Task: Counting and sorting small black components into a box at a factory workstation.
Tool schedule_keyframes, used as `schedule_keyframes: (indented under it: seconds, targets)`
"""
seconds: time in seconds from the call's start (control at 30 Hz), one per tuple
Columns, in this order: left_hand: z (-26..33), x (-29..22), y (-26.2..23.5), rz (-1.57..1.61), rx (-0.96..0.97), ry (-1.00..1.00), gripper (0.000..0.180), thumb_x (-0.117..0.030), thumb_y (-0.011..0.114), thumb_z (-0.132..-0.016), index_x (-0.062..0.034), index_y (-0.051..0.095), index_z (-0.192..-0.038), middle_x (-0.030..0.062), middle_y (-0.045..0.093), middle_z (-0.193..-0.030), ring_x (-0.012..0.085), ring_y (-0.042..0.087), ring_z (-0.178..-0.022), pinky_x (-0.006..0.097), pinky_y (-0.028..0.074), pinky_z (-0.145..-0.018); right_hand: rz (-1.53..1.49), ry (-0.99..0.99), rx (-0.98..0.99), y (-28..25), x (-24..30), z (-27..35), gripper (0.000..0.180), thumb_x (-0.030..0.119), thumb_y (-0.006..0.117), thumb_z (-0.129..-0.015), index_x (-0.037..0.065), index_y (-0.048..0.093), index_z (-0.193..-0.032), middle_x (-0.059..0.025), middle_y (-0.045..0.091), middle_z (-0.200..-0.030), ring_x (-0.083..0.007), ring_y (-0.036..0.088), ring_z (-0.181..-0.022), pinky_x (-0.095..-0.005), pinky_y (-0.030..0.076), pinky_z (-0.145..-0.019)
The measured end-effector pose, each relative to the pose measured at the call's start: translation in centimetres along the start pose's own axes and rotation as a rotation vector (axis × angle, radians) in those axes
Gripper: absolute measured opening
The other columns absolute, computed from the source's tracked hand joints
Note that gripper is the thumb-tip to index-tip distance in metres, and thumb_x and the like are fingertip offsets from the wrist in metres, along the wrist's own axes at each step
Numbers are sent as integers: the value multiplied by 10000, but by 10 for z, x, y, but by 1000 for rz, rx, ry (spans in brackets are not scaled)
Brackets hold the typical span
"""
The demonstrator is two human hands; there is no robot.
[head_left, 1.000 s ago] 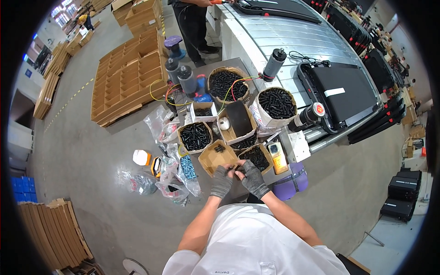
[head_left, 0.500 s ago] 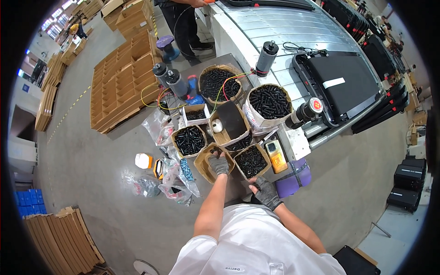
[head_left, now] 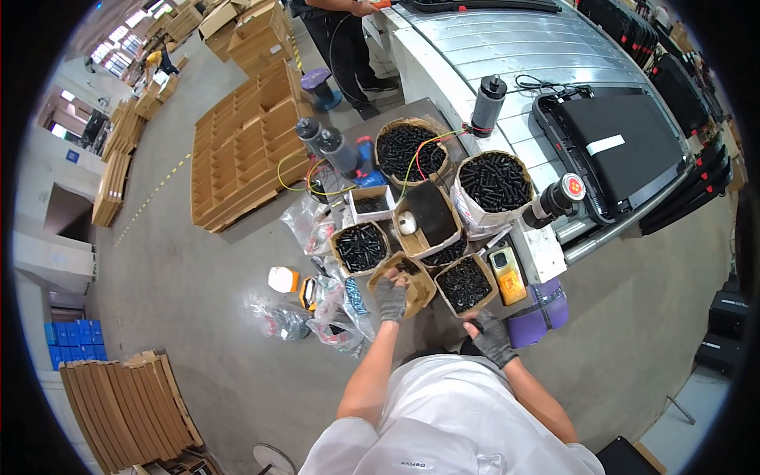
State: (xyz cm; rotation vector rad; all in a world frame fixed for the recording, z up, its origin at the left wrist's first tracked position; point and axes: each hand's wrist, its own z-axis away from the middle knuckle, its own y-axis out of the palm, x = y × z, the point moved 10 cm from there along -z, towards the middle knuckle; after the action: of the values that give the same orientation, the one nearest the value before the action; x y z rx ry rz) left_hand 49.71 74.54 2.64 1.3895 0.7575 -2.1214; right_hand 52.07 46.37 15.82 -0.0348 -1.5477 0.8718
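My left hand (head_left: 390, 298), in a grey glove, reaches into a small brown cardboard box (head_left: 417, 290) right in front of me; its fingers curl inside and I cannot tell what they grip. My right hand (head_left: 490, 332), also gloved, is drawn back near my chest below another small box of black screws (head_left: 465, 283); its fingers are curled with something small and dark between them. More boxes and paper sacks of black screws (head_left: 494, 180) stand beyond on the low work surface.
An orange-cased handheld device (head_left: 507, 275) and a purple roll (head_left: 541, 315) lie at the right. Plastic bags (head_left: 332, 313) lie on the floor at the left. Cordless tools (head_left: 340, 150), a conveyor (head_left: 554, 47), a pallet of cartons (head_left: 245, 142) and another person (head_left: 340, 32) are beyond.
My hands were together in front of the boxes; now the left has gone forward into the small brown box and the right has drawn back toward my chest.
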Motion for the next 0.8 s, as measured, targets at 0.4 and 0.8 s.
schedule_keyframes:
  seconds: [0.4, 0.8]
  targets:
    - [-88, -79, -42, -1192, 174, 163, 474, -399, 712, -752, -45, 626, -1055, 182, 639, -1046, 347, 605, -1029, 437, 466, -904, -83, 131, -167, -17, -26, 15, 142, 115, 640, -820, 24, 648, -930, -125, 658, -872, -251, 646, -811, -332, 499, -739]
    - [-106, -65, -36, -1273, 246, 38, 291, -236, 623, -772, -44, 642, -989, 196, 626, -1119, 350, 604, -1055, 434, 498, -876, -53, 128, -141, -6, -23, 8, 165, 135, 628, -848, 21, 644, -966, -131, 661, -896, -258, 647, -855, -336, 497, -766]
